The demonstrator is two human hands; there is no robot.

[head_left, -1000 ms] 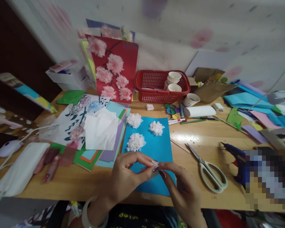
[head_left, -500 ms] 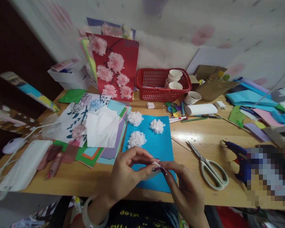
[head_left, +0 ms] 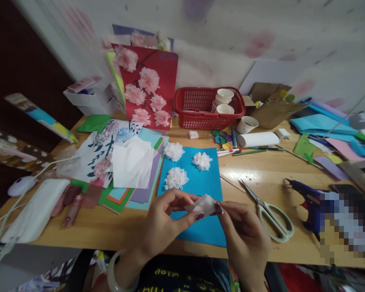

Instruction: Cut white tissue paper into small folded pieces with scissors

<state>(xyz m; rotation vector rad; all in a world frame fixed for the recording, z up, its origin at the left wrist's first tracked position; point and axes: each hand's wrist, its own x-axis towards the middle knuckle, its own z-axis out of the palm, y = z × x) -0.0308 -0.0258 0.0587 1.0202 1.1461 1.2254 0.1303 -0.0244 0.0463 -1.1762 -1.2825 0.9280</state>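
Observation:
A small piece of white tissue paper (head_left: 205, 205) is pinched between my two hands above a blue sheet of paper (head_left: 197, 188). My left hand (head_left: 172, 217) grips its left side with thumb and fingers. On its right edge, my right hand (head_left: 241, 225) closes thumb and forefinger. Three ruffled white paper flowers lie on the blue sheet: one at its upper left corner (head_left: 173, 151), one at the upper right (head_left: 202, 161) and one lower left (head_left: 176, 178), just beyond my left hand.
Scissors (head_left: 269, 213) and a blue glue gun (head_left: 304, 194) lie to the right. White tissue sheets (head_left: 132, 164) rest on coloured papers at left. Behind stand a red basket (head_left: 208, 121) with paper cups and a red card (head_left: 167, 77) with pink flowers. A white power strip (head_left: 36, 211) lies far left.
The tissue paper, earlier a thin folded bit mostly hidden by my fingers, now spreads wider between them. My right hand has shifted a little to the right, away from my left.

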